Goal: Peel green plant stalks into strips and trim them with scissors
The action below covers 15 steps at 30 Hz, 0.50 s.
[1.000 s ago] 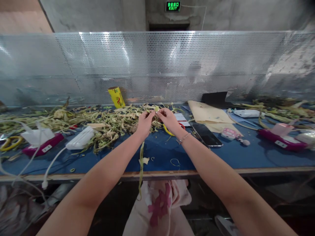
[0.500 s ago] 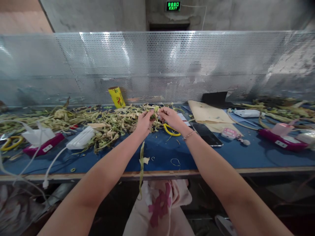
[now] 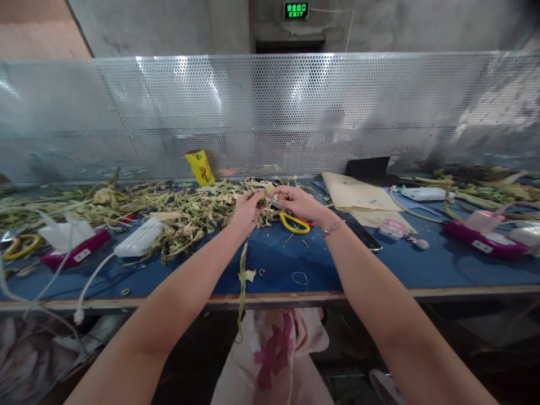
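Note:
My left hand (image 3: 246,209) and my right hand (image 3: 297,202) meet over the blue table (image 3: 371,269), fingers pinched on a small green plant piece (image 3: 266,193) held between them. A pile of dried green and yellow plant strips (image 3: 185,211) spreads to the left behind the hands. Yellow-handled scissors (image 3: 294,223) lie on the table just under my right hand. A long green strip (image 3: 242,292) hangs over the table's front edge below my left wrist.
A perforated metal screen (image 3: 261,112) closes the back. A yellow box (image 3: 200,166) leans on it. A phone (image 3: 363,236), brown paper (image 3: 358,198), magenta devices (image 3: 481,236) (image 3: 73,253), a white charger with cable (image 3: 137,239) and more plant strips (image 3: 485,188) lie around.
My right hand has shifted slightly right and its wrist has swung outward, uncovering the yellow scissors. Both hands stay pinched on the plant piece.

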### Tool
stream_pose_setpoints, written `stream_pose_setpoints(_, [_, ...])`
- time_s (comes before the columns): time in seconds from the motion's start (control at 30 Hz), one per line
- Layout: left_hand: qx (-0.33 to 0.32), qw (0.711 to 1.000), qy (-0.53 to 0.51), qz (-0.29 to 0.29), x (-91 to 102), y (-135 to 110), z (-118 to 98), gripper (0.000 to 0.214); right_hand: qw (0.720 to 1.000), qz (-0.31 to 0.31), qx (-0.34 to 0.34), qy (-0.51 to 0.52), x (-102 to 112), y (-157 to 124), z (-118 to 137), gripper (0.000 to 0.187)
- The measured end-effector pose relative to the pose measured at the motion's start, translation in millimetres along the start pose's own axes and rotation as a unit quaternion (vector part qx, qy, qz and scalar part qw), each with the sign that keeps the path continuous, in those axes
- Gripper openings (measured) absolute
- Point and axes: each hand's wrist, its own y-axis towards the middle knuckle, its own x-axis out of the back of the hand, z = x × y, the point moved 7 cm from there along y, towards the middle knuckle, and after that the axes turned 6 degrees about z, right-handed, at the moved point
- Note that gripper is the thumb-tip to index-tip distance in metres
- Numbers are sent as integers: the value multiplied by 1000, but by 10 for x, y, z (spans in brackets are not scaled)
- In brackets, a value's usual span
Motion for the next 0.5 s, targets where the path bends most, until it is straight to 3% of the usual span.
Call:
stream_pose_setpoints(0.27, [-15,999,21,29,-31,8,-12,14,1000,-2,0,0,-13,-2,4,7])
stream_pose_setpoints(0.5, [-33,998,41,35,-62,-16,-53,18,982,-123,13,-144,42,22,70,17])
